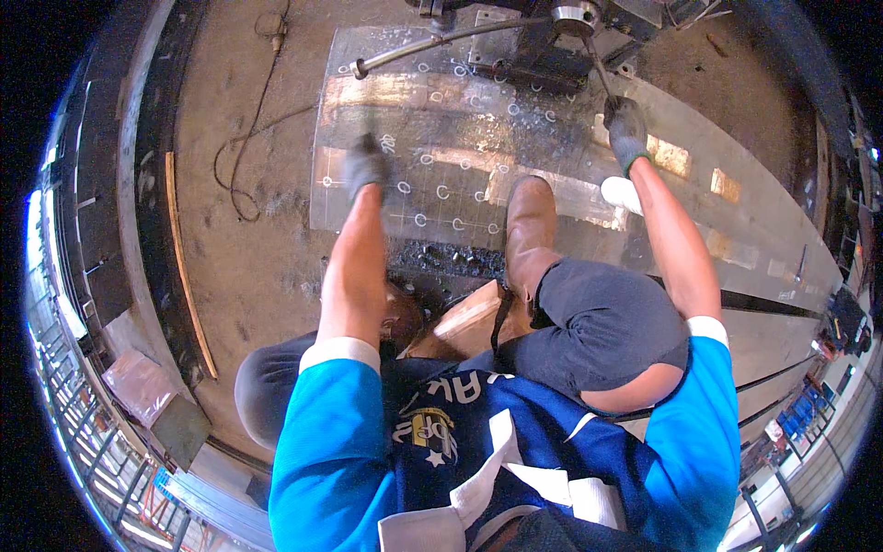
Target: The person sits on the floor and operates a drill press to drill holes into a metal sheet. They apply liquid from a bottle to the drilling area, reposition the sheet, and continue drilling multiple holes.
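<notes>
Rod [600, 72]: thin, running from a round metal hub [576, 15] at the plate's far edge down into the right glove.
Right hand [626, 127]: grey glove with a green cuff, closed around the rod's near end.
Left hand [368, 166]: grey glove, blurred, over the left part of the plate; cannot tell whether it grips anything.
Hands, together or apart: well apart.
Long bar [441, 41]: reaches left from the hub, its collared end beyond the left hand, near the plate's far left corner.
Machine [524, 57]: dark body below the hub, at the plate's far edge.
Plate [441, 207]: grey metal, white chalk rings, shiny bands across it.
White round thing [620, 194]: just beside the right forearm; kind unclear.
Boot [532, 216]: brown, at the plate's near edge.
Wooden block [467, 313]: below that edge, between the legs.
Floor, left: looped dark cable [217, 162]; long wooden strip [189, 267].
</notes>
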The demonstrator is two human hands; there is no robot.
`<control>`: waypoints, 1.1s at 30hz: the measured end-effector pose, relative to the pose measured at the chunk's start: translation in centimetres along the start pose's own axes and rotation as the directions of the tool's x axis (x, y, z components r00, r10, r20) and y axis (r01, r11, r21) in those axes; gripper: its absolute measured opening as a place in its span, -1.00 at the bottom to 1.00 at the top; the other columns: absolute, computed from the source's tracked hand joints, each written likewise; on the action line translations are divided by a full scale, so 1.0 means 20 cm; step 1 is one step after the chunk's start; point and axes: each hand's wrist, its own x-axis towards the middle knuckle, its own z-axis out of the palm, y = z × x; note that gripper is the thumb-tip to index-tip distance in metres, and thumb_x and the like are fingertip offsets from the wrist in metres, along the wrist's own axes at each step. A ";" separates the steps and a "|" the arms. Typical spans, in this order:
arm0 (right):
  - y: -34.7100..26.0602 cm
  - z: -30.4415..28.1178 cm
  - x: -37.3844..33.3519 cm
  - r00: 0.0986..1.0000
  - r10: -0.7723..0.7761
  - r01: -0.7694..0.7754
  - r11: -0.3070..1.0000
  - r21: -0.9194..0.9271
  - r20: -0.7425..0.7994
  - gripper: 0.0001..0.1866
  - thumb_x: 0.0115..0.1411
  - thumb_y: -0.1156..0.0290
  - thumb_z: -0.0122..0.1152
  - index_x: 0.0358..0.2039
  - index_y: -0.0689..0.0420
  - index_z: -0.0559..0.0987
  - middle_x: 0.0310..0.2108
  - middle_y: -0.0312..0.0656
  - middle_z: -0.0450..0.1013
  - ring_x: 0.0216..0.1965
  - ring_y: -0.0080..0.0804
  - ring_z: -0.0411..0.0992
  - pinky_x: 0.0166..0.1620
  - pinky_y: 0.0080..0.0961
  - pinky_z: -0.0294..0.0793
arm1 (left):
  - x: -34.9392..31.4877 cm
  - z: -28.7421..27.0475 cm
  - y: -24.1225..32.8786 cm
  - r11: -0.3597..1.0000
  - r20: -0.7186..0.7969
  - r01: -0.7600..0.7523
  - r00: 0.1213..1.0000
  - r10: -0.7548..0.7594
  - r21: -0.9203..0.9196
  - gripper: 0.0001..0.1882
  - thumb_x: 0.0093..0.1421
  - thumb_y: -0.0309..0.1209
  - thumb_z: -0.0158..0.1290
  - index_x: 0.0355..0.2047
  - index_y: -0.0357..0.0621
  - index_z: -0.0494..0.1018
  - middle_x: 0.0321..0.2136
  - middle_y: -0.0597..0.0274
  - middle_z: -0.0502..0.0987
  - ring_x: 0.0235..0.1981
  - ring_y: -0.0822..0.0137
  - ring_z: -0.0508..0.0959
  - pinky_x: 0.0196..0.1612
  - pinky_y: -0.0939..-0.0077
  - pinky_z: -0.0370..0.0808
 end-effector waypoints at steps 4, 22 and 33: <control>-0.05 -0.21 -0.02 0.990 -0.134 0.131 0.990 -0.060 -0.049 -0.65 0.32 0.17 0.03 -0.47 0.18 0.52 -0.52 0.11 0.46 -0.43 0.14 0.43 -0.33 0.02 0.32 | 0.05 -0.09 -0.27 0.779 -0.207 0.391 0.816 -0.539 -0.490 -0.71 0.27 -0.27 0.03 -0.13 -0.10 0.65 -0.21 -0.11 0.69 -0.18 -0.10 0.70 -0.12 0.08 0.58; -0.04 -0.47 -0.02 0.967 -0.024 -0.088 0.902 0.423 0.252 -0.71 0.42 0.23 -0.05 -0.17 0.15 0.56 -0.32 -0.15 0.52 -0.36 -0.36 0.44 -0.24 -0.37 0.41 | -0.22 -0.10 -0.54 0.899 -0.404 0.314 0.812 -0.421 -0.307 -0.66 0.29 -0.17 0.11 -0.10 -0.12 0.65 -0.29 -0.15 0.69 -0.26 -0.10 0.70 -0.20 0.01 0.57; -0.06 -0.94 -0.03 0.952 -0.299 0.304 0.901 -0.310 0.063 -0.71 0.33 0.26 0.02 -0.28 0.23 0.57 -0.35 0.12 0.56 -0.30 0.03 0.54 -0.27 -0.13 0.40 | -0.26 -0.51 0.18 0.966 -0.304 0.131 0.932 -0.196 -0.221 -0.33 0.31 0.12 0.05 0.16 -0.21 0.45 0.26 -0.27 0.35 0.29 -0.24 0.36 0.28 -0.04 0.33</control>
